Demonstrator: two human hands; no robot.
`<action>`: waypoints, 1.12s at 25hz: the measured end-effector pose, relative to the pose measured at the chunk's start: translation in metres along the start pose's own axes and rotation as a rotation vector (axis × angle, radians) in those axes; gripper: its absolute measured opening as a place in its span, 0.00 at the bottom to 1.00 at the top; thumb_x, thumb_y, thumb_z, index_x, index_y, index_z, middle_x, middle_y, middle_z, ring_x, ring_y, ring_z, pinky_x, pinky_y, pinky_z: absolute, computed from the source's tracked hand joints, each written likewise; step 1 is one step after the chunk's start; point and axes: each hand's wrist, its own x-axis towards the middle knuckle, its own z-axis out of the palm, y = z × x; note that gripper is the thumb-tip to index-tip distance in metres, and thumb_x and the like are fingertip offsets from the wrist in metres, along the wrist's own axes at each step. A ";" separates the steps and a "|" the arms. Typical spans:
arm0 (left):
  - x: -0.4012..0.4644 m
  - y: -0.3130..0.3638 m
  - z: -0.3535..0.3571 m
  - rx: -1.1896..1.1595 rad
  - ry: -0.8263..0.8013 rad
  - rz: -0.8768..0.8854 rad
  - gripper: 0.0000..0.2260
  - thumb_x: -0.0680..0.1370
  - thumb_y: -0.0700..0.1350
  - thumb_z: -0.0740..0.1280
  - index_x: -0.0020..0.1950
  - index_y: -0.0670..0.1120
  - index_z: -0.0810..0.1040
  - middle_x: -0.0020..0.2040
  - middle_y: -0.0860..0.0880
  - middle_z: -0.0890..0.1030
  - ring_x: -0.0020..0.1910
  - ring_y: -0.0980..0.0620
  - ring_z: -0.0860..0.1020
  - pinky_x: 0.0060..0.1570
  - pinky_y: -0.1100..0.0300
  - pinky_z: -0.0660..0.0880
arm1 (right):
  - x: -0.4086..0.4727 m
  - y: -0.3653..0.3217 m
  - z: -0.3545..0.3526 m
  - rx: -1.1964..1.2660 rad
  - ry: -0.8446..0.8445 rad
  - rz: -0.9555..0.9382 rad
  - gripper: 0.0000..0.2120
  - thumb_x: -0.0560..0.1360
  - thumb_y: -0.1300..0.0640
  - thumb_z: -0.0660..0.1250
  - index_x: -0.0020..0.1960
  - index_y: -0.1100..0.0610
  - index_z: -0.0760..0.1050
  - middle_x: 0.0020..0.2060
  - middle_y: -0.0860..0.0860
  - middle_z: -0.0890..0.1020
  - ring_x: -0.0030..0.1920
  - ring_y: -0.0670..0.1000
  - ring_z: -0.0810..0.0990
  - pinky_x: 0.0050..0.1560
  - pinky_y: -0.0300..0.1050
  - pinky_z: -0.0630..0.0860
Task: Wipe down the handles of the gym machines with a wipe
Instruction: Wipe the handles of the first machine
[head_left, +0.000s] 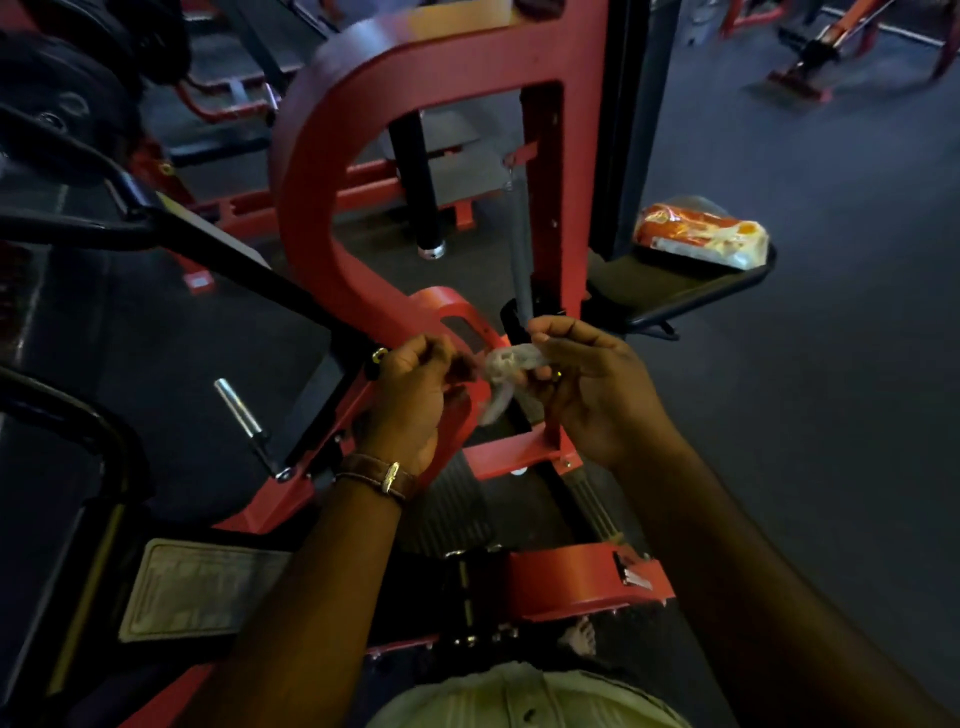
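At the centre of the frame the right hand (587, 384) pinches a crumpled wipe (506, 371) while the left hand (415, 395), fingers curled, plucks at its edge; it looks limp, light, probably damp, best gripped bunched in the palm.

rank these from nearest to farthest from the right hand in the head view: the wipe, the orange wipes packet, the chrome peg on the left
1. wipe: held in the right hand, bunched between both hands.
2. chrome peg: out to the left, past the left hand.
3. orange wipes packet: upper right, lying on a black seat pad.
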 end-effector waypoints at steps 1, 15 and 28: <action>0.002 -0.002 0.007 -0.036 -0.054 -0.024 0.07 0.81 0.44 0.65 0.44 0.46 0.78 0.40 0.49 0.84 0.41 0.50 0.82 0.39 0.57 0.76 | 0.007 -0.005 -0.007 0.004 -0.008 0.006 0.07 0.76 0.69 0.64 0.48 0.61 0.79 0.36 0.57 0.80 0.33 0.52 0.78 0.41 0.46 0.81; 0.035 0.000 0.061 -0.165 0.013 -0.085 0.05 0.73 0.40 0.70 0.44 0.39 0.79 0.36 0.45 0.83 0.35 0.51 0.82 0.34 0.60 0.79 | 0.081 -0.020 -0.039 -0.279 -0.145 0.133 0.11 0.77 0.58 0.69 0.48 0.68 0.80 0.43 0.64 0.83 0.43 0.61 0.83 0.47 0.54 0.82; 0.121 0.035 0.019 -0.179 0.265 -0.134 0.04 0.82 0.45 0.64 0.54 0.46 0.77 0.45 0.48 0.81 0.38 0.53 0.79 0.32 0.63 0.74 | 0.149 -0.021 0.032 -0.179 0.040 0.195 0.02 0.76 0.66 0.66 0.47 0.63 0.78 0.37 0.57 0.80 0.35 0.54 0.81 0.34 0.45 0.81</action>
